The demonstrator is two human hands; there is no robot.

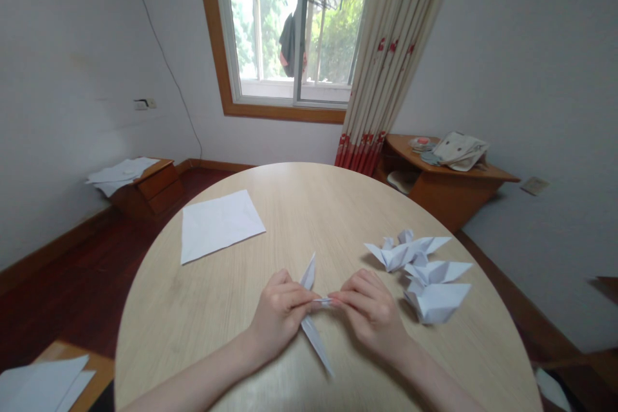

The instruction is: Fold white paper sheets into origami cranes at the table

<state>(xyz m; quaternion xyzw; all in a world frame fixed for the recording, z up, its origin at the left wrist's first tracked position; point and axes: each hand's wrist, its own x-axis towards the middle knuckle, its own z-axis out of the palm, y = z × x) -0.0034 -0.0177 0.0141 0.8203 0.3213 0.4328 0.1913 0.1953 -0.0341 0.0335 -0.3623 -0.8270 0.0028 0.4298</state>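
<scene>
Between my two hands is a piece of folded white paper (316, 341), with one narrow point reaching away from me and a longer one toward me. My left hand (280, 306) pinches its middle between thumb and fingers. From the other side my right hand (369, 309) pinches a short folded end of the same paper, the fingertips of both hands close together. The fingers partly hide the folds. To the right of my right hand stand several folded paper figures (437, 302) with pointed wings, grouped close together.
A stack of white paper (219, 225) lies at the left of the round wooden table (309, 199). More sheets (43, 383) rest on a surface at lower left. Beyond the table are a small cabinet (157, 187), a corner shelf (449, 183) with items, and a curtain (386, 58) beside the window.
</scene>
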